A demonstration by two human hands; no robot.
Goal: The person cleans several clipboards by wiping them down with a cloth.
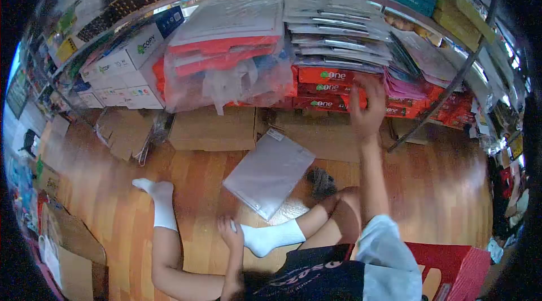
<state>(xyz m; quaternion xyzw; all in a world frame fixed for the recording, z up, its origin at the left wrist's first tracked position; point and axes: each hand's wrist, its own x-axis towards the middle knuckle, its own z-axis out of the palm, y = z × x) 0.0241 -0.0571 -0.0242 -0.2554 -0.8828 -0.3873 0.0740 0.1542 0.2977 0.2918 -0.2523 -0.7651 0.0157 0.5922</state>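
My right hand [368, 106] is stretched forward to the shelf, fingers apart, in front of the stacked red paper packs [324, 88] marked "one". Over those packs lies a pile of clear plastic-wrapped packets [333, 41]. Down by my folded leg, my left hand [230, 234] has its fingers curled at the toe of my white sock [271, 238]. On the wooden floor before me rests a flat, translucent plastic-wrapped packet [270, 172] with a small white label at its far corner. A dark grey bunched cloth [322, 182] sits to its right.
White copy-paper boxes [121, 69] stand at the shelf's left, beside a large plastic-wrapped stack [226, 47] with red layers. Cardboard boxes [212, 130] line the floor under the shelf. A slanted metal post [437, 103] rises at right. Behind my right arm is a red stool-like object [451, 264].
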